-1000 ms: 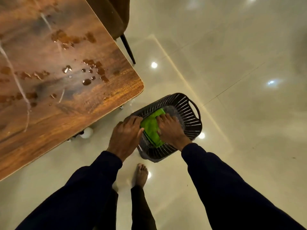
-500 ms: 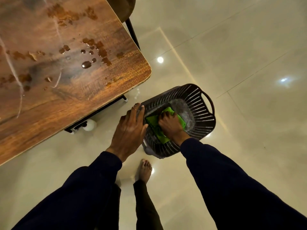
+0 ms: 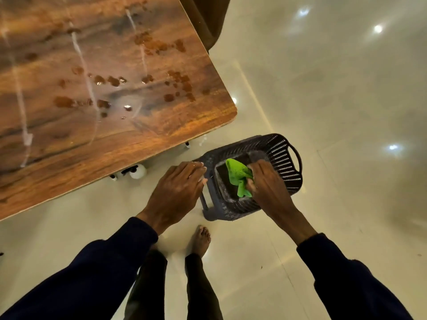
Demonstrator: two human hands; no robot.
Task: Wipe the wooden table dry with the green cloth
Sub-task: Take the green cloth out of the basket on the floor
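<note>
The right hand (image 3: 268,183) reaches down into a dark slatted basket (image 3: 280,158) on the pale tiled floor (image 3: 323,112), its fingers closed around the green cloth (image 3: 238,175). The cloth is bunched in that grip, one crumpled end sticking up toward the basket's far side and a smaller tail hanging below the fingers, over the basket's dark bottom (the cloth looks clear of the bottom, though the view from above does not settle that).

The left hand (image 3: 178,192) lies palm down with its fingers spread and loosely extended, holding nothing; the fingertips (image 3: 201,168) rest at or just over the basket's near-left rim, and contact cannot be told for certain.

The basket stands just off the near right corner of the table (image 3: 161,130), on the floor and apart from it. The wooden top carries scattered water drops (image 3: 178,86) toward its right edge and near the middle, plus several long pale streaks running across the grain.

Under the table's near edge, a small white rounded thing (image 3: 138,171) sits on the floor beside dark frame parts. A bare foot (image 3: 201,239) stands on the tiles below the basket, between the two dark sleeves. A chair (image 3: 208,17) shows at the top edge, beyond the table's right side.
</note>
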